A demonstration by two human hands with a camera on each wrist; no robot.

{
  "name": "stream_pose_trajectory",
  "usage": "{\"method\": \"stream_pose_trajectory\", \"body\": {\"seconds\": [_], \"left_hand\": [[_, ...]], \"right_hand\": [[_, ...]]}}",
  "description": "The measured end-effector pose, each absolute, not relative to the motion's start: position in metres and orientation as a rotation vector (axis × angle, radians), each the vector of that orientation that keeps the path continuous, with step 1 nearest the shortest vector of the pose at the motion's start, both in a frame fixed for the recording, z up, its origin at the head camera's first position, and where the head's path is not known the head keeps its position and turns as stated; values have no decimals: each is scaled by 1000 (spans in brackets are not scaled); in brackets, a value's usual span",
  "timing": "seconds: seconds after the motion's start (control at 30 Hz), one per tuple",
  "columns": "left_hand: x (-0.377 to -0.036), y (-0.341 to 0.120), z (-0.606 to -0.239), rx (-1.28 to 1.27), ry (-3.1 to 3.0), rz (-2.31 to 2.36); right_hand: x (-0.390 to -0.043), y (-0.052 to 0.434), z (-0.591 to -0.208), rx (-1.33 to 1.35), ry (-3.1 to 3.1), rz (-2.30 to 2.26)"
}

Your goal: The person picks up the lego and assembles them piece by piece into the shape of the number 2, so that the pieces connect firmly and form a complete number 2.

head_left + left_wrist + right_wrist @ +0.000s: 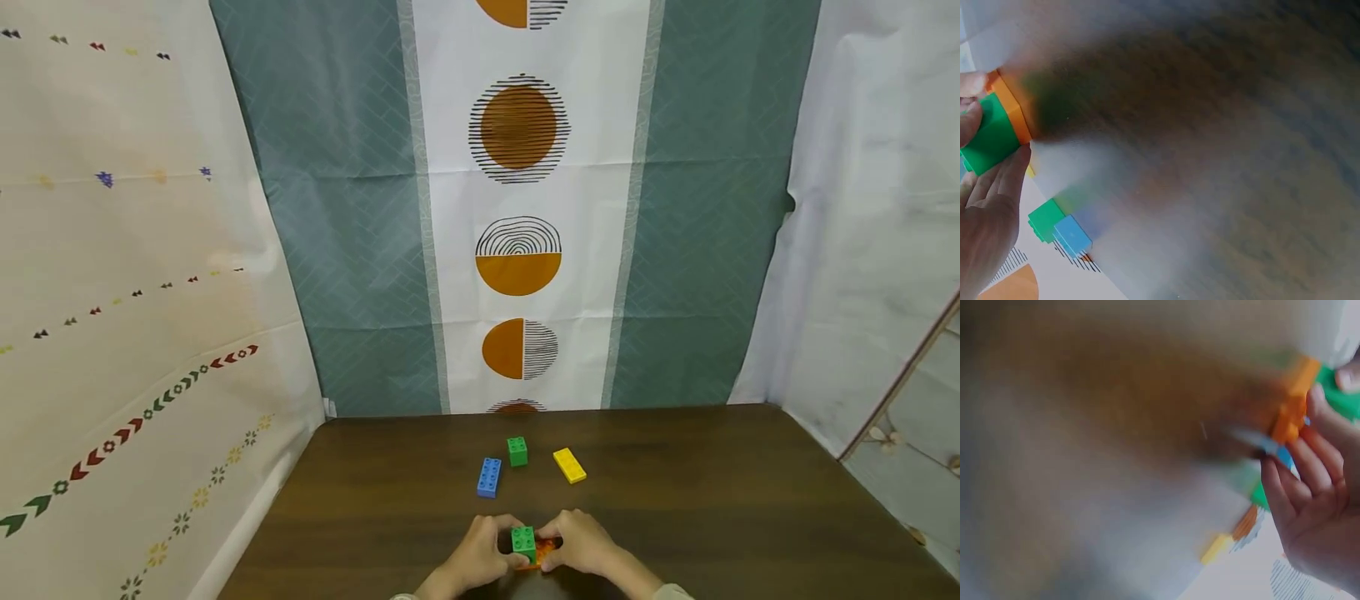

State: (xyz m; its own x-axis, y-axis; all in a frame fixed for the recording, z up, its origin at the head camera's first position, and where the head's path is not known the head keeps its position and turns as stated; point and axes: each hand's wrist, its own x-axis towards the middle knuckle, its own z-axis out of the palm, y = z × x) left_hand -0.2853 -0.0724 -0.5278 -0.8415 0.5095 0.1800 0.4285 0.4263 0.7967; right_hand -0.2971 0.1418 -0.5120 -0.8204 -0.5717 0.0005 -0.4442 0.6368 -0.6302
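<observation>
- L hand (482,546) on the job: thumb near side, fingers far side, gripping the stacked green brick (523,542) btwn them.
- R hand (585,542) right opposite, narrow pinch, thumb + fingers on the R end of the orange brick (547,547); L wrist and R wrist cams back that up.
- Stacked green sits atop the orange's L end, studs up, orange studs showing to its R. Can't tell if it's pressed fully home, or if the orange touches the surface (675,483).
- So the pair's at the near part of the surface, approx. centre, btwn the two hands.
- Pale cuff of the R sleeve (671,592) just peeks in at the bottom edge.
- Next out, beyond the hands: blue brick (489,477), studs up, slightly L of the pair, long side running away from the person.
- Just beyond blue and a bit R: loose green brick (517,451), near blue but apart.
- Over to the R, yellow brick (570,466), lying flat, angled, apart from the other two.
- Surface is dark brown, wood-look.
- Far side: hanging cloth (352,250), grey-green w/ a white centre strip, ochre circles + black lines.
- L: cream cloth (112,275), small coloured motifs. R: whitish cloth (862,250), w/ a brown diagonal line.
</observation>
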Motion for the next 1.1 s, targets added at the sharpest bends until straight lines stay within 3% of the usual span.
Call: {"method": "stream_pose_trajectory", "body": {"seconds": [0.5,0.8,1.1], "left_hand": [[-278,-72,-526,757,2559,1461],[-277,-66,-534,635,2504,1443],[-280,-70,-532,591,2462,1471]], "right_hand": [[-357,105,-503,-785,2762,-1260],[-364,73,-499,-1037,3021,-404],[-374,44,-503,-1029,3056,199]]}}
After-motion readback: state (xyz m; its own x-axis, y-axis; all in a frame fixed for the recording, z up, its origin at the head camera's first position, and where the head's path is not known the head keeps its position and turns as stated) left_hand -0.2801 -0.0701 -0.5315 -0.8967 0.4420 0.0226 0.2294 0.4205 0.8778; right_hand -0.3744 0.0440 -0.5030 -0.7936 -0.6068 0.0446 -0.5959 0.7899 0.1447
